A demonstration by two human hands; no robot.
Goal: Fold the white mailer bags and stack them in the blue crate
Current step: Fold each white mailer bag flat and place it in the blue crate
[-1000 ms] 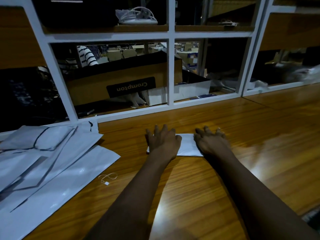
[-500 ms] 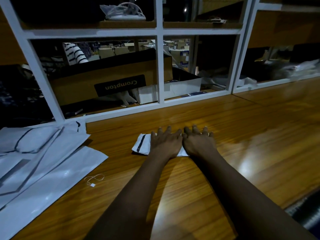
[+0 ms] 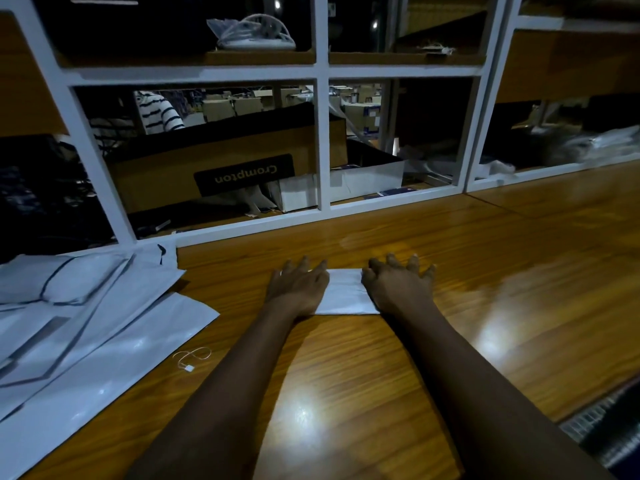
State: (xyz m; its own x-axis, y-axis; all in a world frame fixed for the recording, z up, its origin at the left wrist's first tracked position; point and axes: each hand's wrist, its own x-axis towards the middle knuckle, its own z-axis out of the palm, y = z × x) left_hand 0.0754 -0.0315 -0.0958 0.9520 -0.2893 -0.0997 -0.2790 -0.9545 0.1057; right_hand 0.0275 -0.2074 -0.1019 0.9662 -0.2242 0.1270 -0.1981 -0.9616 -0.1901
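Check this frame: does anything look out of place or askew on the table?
A loose string tag lies alone on the table, beside the unfolded mailers, which overlap askew. The folded mailer under the left hand and right hand looks tidy.

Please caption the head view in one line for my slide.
Left hand and right hand press a folded mailer bag on the table, with unfolded bags at left.

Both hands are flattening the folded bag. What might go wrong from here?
The folded mailer lies flat only under the left hand and right hand pressing it; it may spring open once they lift. On the glossy table it could slide during pickup.
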